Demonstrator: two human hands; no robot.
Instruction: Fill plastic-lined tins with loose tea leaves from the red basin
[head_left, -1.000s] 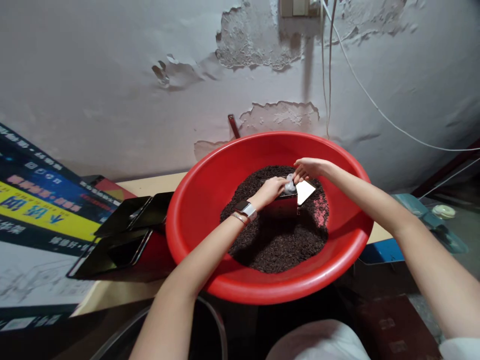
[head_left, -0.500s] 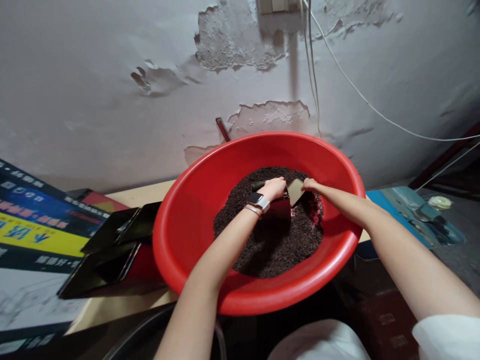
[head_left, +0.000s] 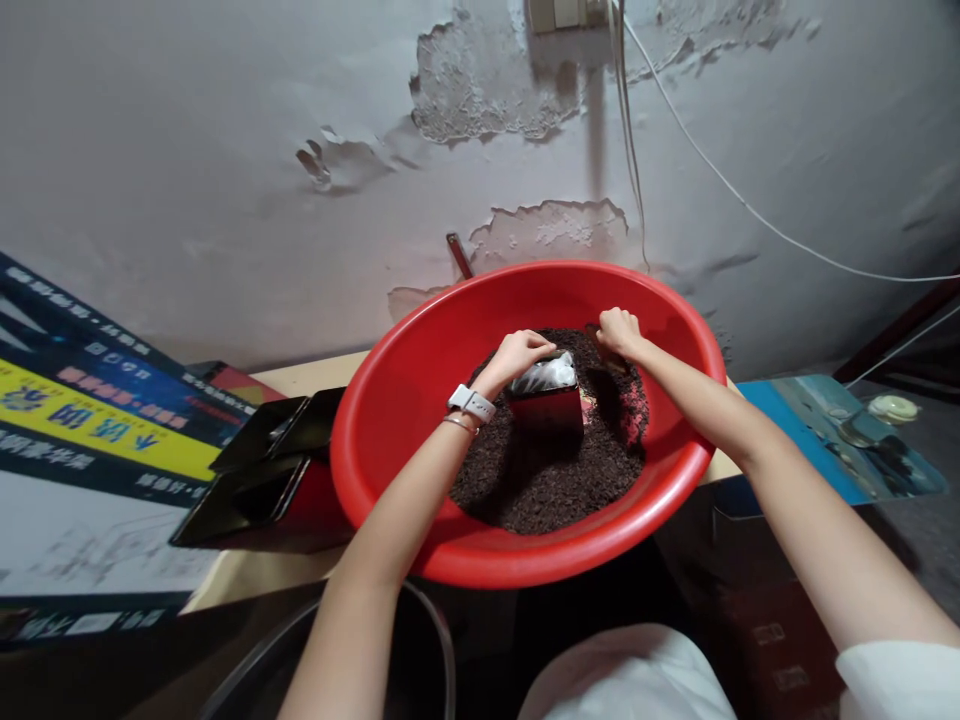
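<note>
In the red basin [head_left: 382, 400] lies a heap of small dark leaf-like bits, apparently loose tea [head_left: 555, 500]. A dark red tin [head_left: 551, 412] with a shiny silvery bag [head_left: 546, 374] in its mouth stands upright on the heap. My left hand [head_left: 523, 358], wearing a white-banded watch, is closed at the bag's upper left edge. Behind and right of the tin, my right hand [head_left: 619, 332] is closed around a scoop [head_left: 600, 345], mostly hidden by the hand and dipped toward the heap. Something pink shows among the bits beside it.
Several open black-and-red tins [head_left: 274, 470] stand left of the basin, beside a printed box [head_left: 97, 430]. A blue printed board [head_left: 817, 435] is at the right. A peeling wall [head_left: 300, 270] with hanging cables stands behind; a dark round container [head_left: 352, 650] sits below.
My right hand has drawn the scoop back from the tin's mouth toward the far side of the heap. My left hand has shifted left, and the silvery bag now shows.
</note>
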